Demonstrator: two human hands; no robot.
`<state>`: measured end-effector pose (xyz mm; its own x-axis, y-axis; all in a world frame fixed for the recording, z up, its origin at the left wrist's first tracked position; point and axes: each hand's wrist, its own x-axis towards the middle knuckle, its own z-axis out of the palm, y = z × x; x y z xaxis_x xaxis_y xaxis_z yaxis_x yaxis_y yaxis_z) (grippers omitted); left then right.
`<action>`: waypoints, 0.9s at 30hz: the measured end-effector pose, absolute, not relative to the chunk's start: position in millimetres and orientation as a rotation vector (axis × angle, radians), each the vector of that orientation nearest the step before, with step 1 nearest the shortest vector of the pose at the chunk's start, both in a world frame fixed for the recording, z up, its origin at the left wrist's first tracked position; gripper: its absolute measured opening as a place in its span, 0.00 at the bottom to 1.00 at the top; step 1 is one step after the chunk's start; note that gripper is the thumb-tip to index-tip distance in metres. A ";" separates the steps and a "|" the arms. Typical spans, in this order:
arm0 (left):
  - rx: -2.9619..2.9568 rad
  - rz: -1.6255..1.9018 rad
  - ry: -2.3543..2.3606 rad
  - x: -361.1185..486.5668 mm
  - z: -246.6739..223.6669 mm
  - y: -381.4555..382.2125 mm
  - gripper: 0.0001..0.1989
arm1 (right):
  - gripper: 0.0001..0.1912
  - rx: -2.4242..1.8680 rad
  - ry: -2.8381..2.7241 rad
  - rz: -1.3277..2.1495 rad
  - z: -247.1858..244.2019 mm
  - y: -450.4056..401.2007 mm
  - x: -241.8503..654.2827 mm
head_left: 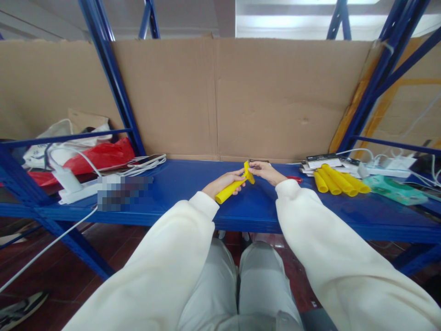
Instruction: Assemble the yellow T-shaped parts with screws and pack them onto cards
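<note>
A yellow tube-like handle with a crosspiece at its far end point(227, 192) is held over the blue tabletop point(193, 184). My left hand point(227, 181) is wrapped round it just below the crosspiece, and the tube's near end sticks out toward me. At the crosspiece, the closed fingers of my right hand point(262, 171) touch its upper right side. Whether a small part sits between those fingertips is too small to tell. Close to my right wrist lies a red item point(294, 179), partly hidden by the sleeve.
Several yellow tubes point(336, 179) lie at the right beside a green packet point(396, 189), black-and-white boxes point(323, 161) and a power strip point(389, 171). At the left are another power strip point(82, 189), coiled white cable point(148, 162) and a red bag point(103, 156). Cardboard point(220, 101) closes the back.
</note>
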<state>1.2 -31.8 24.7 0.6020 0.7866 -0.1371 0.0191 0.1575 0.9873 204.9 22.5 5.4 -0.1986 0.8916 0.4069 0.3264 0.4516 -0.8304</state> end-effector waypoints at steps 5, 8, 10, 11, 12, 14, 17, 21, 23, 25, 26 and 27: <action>1.330 0.653 0.793 1.1 23.6 -33.5 0.37 | 0.13 -1.031 -1.803 0.881 5.3 20.2 205.5; 1.333 0.662 0.824 2.1 23.7 -35.2 0.36 | 0.12 -1.027 -1.789 0.928 4.5 21.4 206.5; 1.337 0.657 0.828 2.8 23.9 -36.3 0.36 | 0.12 -1.014 -1.790 0.954 3.8 22.1 207.8; 1.338 0.655 0.826 3.0 24.0 -36.7 0.36 | 0.13 -1.006 -1.793 0.963 3.5 22.1 208.5; 1.338 0.655 0.822 3.1 24.2 -37.0 0.36 | 0.13 -0.998 -1.796 0.969 3.1 21.8 209.0; 1.337 0.658 0.809 3.0 24.6 -36.9 0.35 | 0.14 -0.987 -1.792 0.968 2.5 21.1 209.1; 1.327 0.666 0.776 2.2 25.6 -35.5 0.35 | 0.15 -1.010 -1.778 0.925 1.2 21.2 206.6; 1.297 0.703 0.757 1.6 26.7 -32.1 0.35 | 0.15 -1.076 -1.768 0.766 0.1 28.5 205.9; 1.271 0.756 0.780 1.9 26.8 -30.4 0.36 | 0.14 -1.117 -1.755 0.616 0.8 33.7 211.9; 1.234 0.830 0.823 2.6 26.7 -29.2 0.36 | 0.12 -1.199 -1.761 0.416 2.4 37.0 224.4; 1.213 0.869 0.847 3.0 26.6 -28.8 0.36 | 0.11 -1.266 -1.765 0.302 3.3 37.4 232.9; 1.193 0.908 0.870 3.6 26.4 -28.7 0.36 | 0.09 -1.352 -1.778 0.198 4.0 36.9 242.6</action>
